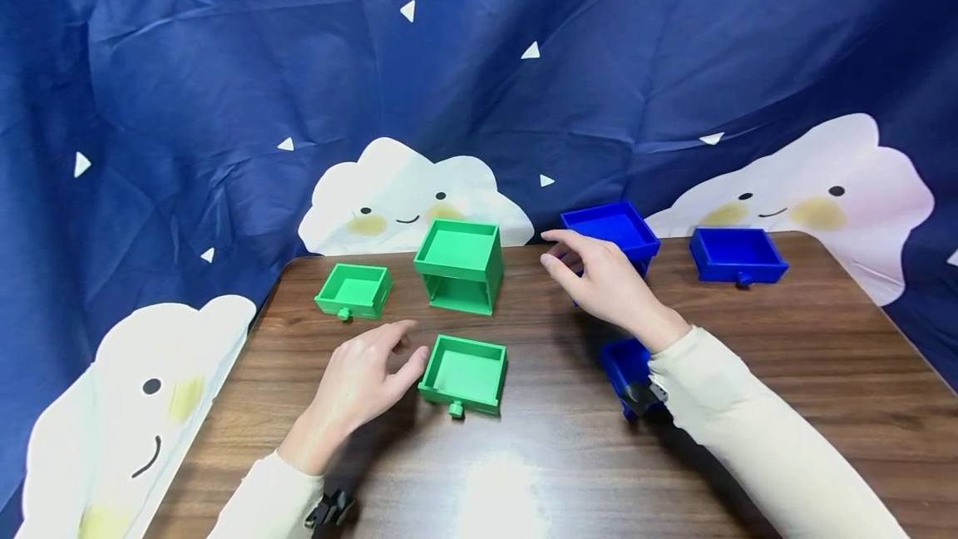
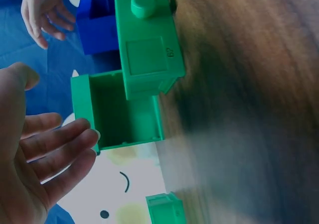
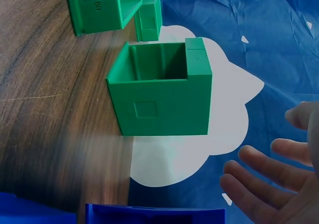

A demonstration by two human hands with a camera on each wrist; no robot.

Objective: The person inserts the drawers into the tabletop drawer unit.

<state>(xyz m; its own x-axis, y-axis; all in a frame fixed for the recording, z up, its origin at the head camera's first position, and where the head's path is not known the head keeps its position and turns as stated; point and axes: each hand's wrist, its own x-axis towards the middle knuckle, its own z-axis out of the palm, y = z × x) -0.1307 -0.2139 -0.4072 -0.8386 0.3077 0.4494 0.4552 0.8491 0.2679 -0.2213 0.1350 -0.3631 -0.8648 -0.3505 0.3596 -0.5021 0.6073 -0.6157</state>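
My left hand [image 1: 359, 377] hovers beside a small green drawer [image 1: 466, 373] with a round knob, fingers loosely spread and holding nothing. Behind that drawer stands a green box [image 1: 459, 264] with an open front and a shallow tray top. A second green drawer [image 1: 354, 289] lies to its left. My right hand [image 1: 599, 277], also holding nothing, is in front of a blue box [image 1: 609, 227] with a tray top, partly hiding it. Below the right wrist, a blue drawer [image 1: 624, 364] is partly covered by the sleeve. In the right wrist view the right fingers [image 3: 264, 179] are spread apart.
Another blue drawer [image 1: 738, 254] with a knob sits at the back right of the brown wooden table [image 1: 554, 439]. A dark blue curtain [image 1: 479, 65] printed with smiling clouds and white triangles hangs behind the table's far edge.
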